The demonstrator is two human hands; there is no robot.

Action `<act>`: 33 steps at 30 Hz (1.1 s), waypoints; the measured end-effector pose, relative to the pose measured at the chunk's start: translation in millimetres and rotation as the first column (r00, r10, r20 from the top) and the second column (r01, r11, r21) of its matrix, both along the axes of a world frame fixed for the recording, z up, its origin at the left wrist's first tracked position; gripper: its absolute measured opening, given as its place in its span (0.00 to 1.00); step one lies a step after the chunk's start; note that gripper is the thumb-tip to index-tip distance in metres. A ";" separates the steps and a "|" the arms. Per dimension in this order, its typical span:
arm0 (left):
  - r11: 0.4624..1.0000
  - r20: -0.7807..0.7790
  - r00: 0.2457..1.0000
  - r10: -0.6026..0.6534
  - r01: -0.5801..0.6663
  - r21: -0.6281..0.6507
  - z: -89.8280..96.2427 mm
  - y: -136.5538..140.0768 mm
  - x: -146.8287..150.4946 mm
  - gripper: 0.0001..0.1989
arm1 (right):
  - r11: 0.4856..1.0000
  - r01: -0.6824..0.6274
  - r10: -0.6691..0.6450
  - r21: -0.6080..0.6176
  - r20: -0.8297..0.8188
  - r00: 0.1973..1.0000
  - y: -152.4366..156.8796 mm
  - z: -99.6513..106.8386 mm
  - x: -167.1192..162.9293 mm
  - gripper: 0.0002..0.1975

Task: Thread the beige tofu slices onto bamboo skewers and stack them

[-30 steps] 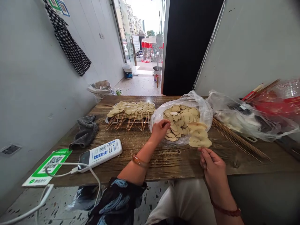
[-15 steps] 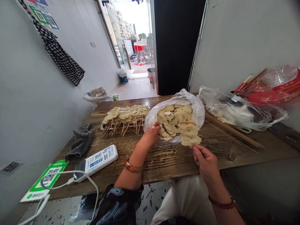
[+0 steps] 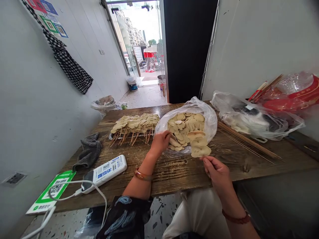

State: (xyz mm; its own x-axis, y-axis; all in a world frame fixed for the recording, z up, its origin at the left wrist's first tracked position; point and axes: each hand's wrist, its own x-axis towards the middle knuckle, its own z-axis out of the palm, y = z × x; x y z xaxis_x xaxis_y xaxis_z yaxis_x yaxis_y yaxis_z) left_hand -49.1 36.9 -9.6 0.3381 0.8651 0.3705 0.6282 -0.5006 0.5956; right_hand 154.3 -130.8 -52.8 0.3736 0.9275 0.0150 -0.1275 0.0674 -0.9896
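Observation:
My right hand (image 3: 216, 170) pinches the lower end of a thin skewer, which is threaded with a few pale, thin oval slices (image 3: 200, 151). Just left of that, a clear plastic bag (image 3: 211, 114) lies open with a heap of loose pale slices (image 3: 183, 127) inside. At the bag's left edge, the fingers of my left hand (image 3: 159, 143) are closed on one pale slice (image 3: 174, 142). Left of the bag, a pile of filled skewers (image 3: 136, 122) rests on a tray, with the bare stick ends pointing toward me.
Bare skewers (image 3: 246, 139) lie right of the bag, beside another plastic bag (image 3: 259, 119) and red packaging (image 3: 294, 96). On the left are a grey cloth (image 3: 88, 151), a white power bank (image 3: 107, 172) with a cable, and a green QR card (image 3: 53, 192).
My left hand has drawn a slice up at the bag's left edge. My right hand has shifted slightly left with the loaded skewer. The view has tilted a little.

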 end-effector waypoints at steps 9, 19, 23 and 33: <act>0.801 0.768 0.595 0.238 0.327 -0.502 3.8 -7.5 2.8 0.20 | 0.980 -0.182 0.190 -0.086 0.104 0.976 -3.8 -0.6 -0.7 0.19; 0.831 0.833 0.516 0.199 0.361 -0.422 15.4 -14.2 3.5 0.19 | 0.949 -0.286 0.311 -0.133 0.239 0.920 -3.5 8.9 -6.8 0.17; 0.851 0.827 0.528 0.191 0.330 -0.407 15.9 -14.9 4.6 0.17 | 0.948 -0.288 0.315 -0.134 0.278 0.908 -3.6 9.1 -6.2 0.17; 0.874 0.810 0.570 0.140 0.314 -0.372 17.0 -17.0 6.5 0.15 | 0.950 -0.285 0.313 -0.131 0.317 0.896 -3.1 8.7 -7.5 0.18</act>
